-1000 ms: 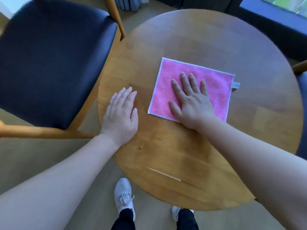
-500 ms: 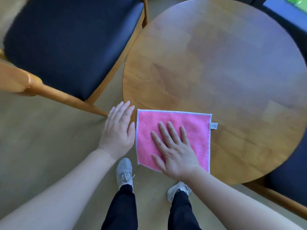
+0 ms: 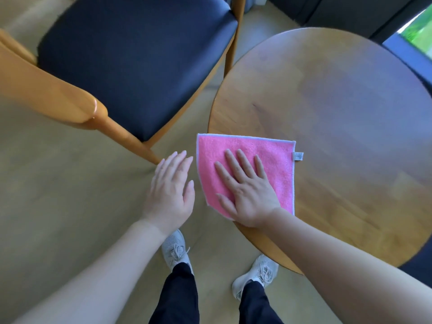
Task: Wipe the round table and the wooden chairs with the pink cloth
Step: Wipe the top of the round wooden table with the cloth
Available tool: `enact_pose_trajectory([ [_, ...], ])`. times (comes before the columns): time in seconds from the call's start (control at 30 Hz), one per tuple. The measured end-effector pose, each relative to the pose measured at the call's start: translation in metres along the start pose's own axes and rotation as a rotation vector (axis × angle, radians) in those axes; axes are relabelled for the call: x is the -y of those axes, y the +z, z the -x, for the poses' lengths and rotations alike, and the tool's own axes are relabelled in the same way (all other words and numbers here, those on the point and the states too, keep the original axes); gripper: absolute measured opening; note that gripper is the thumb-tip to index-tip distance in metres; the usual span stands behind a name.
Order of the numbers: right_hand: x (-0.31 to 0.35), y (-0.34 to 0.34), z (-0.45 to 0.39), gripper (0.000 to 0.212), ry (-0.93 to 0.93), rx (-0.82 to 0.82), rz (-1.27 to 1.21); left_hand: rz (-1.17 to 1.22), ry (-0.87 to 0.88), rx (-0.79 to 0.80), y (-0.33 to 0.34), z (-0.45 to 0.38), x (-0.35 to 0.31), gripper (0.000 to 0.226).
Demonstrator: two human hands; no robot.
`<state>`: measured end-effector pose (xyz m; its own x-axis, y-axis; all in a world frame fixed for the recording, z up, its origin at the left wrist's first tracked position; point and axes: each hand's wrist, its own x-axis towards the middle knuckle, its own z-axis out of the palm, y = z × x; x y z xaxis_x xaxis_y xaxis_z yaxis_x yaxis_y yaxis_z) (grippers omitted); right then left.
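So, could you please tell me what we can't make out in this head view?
- Table: its right side is cut off by the frame edge; the surface under the pink cloth and the right hand is covered.
- Cloth tag: print too small to read.
- Chair: its back is cut off at the left edge.
- Left hand: it hangs beside the table; what lies beneath it is hidden.

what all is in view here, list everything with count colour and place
round table: 1, brown wood, right
pink cloth: 1, pink with pale edging and a small tag, flat on the table's near-left edge, its left part over the rim
wooden chair: 1, light wood frame, dark navy seat, upper left
floor: beige, left and below
shoes: 2, light grey, bottom centre
trousers: dark, bottom centre
hands: left hand flat beside the cloth, off the table; right hand flat on the cloth
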<state>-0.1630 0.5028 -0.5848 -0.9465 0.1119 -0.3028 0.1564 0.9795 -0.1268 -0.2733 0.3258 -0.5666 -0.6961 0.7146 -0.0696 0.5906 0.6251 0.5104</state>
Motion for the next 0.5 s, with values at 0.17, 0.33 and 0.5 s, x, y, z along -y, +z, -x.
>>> enact_pose_trajectory([
  [0.17, -0.003, -0.015, -0.049, 0.067, 0.068, -0.024, 0.018, 0.003, 0.026, 0.031, -0.015, -0.016, 0.019, 0.052],
  [0.33, -0.017, -0.026, -0.095, 0.067, 0.138, -0.067, 0.023, -0.004, 0.051, 0.002, -0.024, -0.035, 0.036, 0.049],
  [0.5, -0.036, -0.036, -0.134, 0.068, 0.176, -0.109, 0.028, 0.012, 0.047, 0.001, -0.025, -0.046, 0.041, 0.049],
])
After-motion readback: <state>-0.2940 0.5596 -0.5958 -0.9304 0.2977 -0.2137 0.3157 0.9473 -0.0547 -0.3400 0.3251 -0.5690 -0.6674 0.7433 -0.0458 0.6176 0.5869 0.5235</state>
